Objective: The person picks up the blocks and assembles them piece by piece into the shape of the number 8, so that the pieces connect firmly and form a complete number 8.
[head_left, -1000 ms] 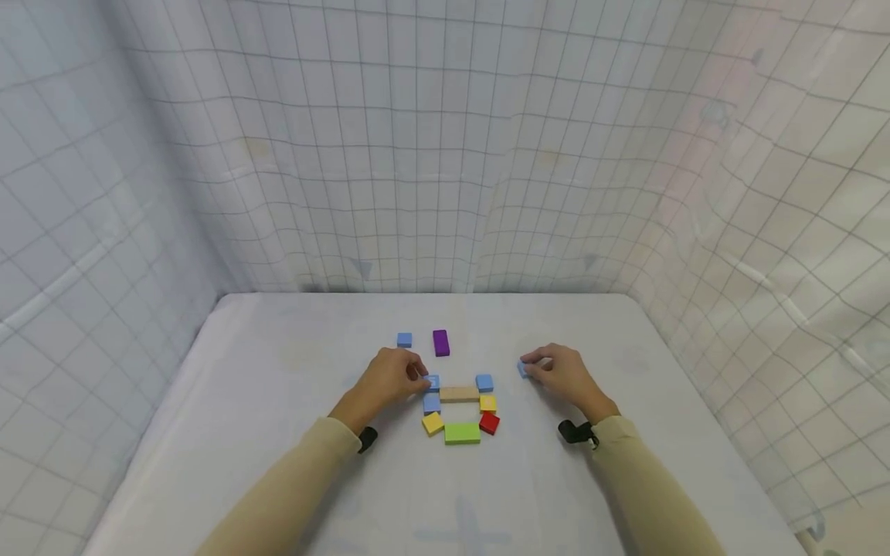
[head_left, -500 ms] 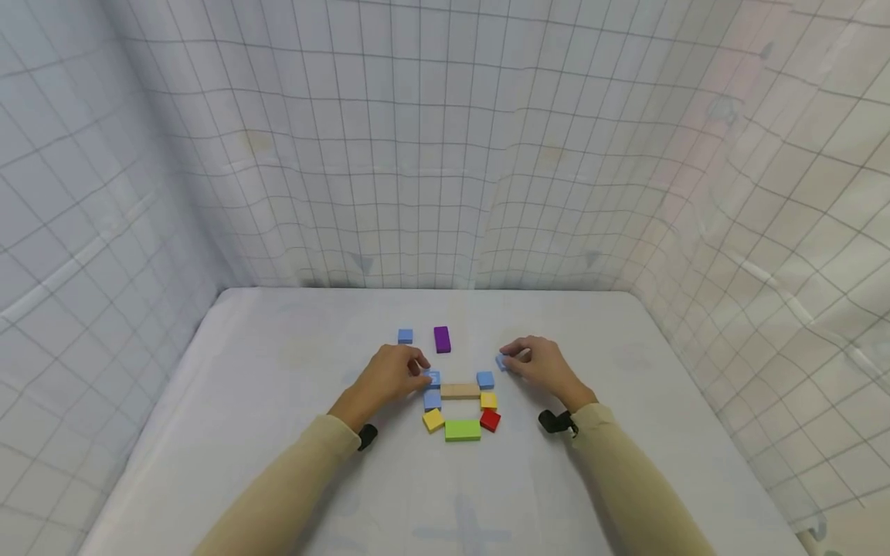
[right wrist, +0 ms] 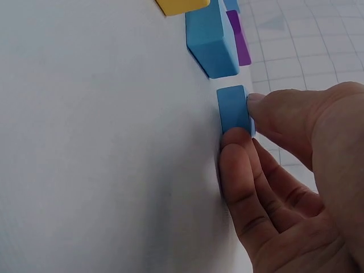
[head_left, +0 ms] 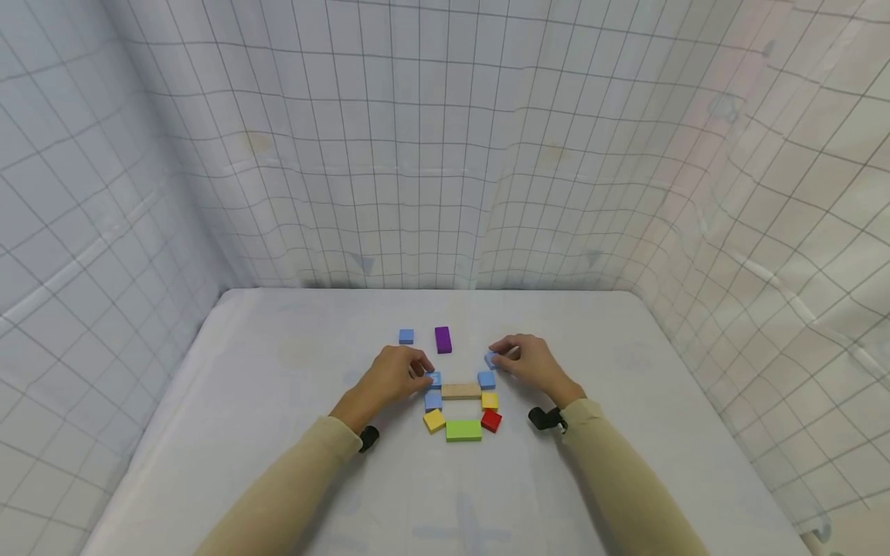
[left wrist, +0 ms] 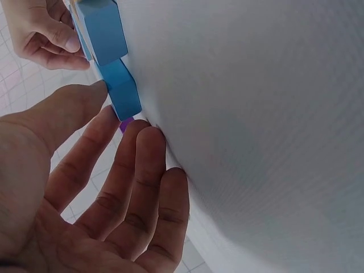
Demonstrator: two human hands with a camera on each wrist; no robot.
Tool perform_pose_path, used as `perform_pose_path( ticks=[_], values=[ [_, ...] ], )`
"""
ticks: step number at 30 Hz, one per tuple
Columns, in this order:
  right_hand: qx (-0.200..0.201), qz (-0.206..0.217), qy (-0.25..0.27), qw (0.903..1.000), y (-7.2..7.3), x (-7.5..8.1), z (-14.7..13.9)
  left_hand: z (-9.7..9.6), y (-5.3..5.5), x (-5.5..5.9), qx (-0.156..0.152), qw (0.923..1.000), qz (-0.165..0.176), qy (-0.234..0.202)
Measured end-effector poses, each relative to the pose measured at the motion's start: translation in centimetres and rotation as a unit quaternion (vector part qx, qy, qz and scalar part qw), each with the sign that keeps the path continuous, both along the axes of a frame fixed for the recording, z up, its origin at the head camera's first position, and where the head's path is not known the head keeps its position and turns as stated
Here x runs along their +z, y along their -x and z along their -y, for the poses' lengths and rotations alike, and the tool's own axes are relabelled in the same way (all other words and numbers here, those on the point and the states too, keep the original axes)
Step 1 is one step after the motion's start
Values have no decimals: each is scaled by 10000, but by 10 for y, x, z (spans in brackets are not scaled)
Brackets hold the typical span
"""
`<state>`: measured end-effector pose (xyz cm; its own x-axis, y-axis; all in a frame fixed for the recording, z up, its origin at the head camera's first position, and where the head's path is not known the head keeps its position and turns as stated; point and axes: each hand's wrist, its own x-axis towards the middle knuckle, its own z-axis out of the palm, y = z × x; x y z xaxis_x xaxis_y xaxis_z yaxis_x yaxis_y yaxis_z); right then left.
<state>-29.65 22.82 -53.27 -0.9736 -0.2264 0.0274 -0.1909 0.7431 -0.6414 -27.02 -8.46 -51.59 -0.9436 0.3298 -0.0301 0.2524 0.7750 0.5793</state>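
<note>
My left hand (head_left: 391, 382) pinches a blue block (head_left: 436, 379) at the top left of a ring of blocks. In the left wrist view, thumb and index fingertip lie on that blue block (left wrist: 124, 96), the other fingers stretched beyond it. Behind the ring's right side, my right hand (head_left: 534, 367) pinches another blue block (head_left: 491, 360) between thumb and fingers. The right wrist view has this blue block (right wrist: 234, 108) low over the cloth, apart from the ring's top-right blue block (right wrist: 211, 42). A plain wooden block (head_left: 462, 391) spans the ring's two sides.
Below the left hand's block are a blue block (head_left: 433, 401) and a turned yellow block (head_left: 434, 421). A green block (head_left: 463, 431) lies in front, with a red block (head_left: 491, 420) and a yellow block (head_left: 490, 401) on the right. A purple block (head_left: 443, 340) and a blue block (head_left: 406, 337) lie behind.
My right hand has moved left with its blue block, from well right of the ring to just behind its top-right corner. The left hand has stayed at its block.
</note>
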Motion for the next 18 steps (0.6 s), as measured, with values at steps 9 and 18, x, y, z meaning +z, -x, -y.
perform_pose_path(
  ticks=[9, 18],
  values=[
    [109, 31, 26, 9999, 2, 0, 7, 0, 0, 1, 7, 10000, 9, -43],
    [250, 46, 19, 9997, 3, -1, 10, 2, 0, 1, -13, 9999, 80, -133]
  ],
)
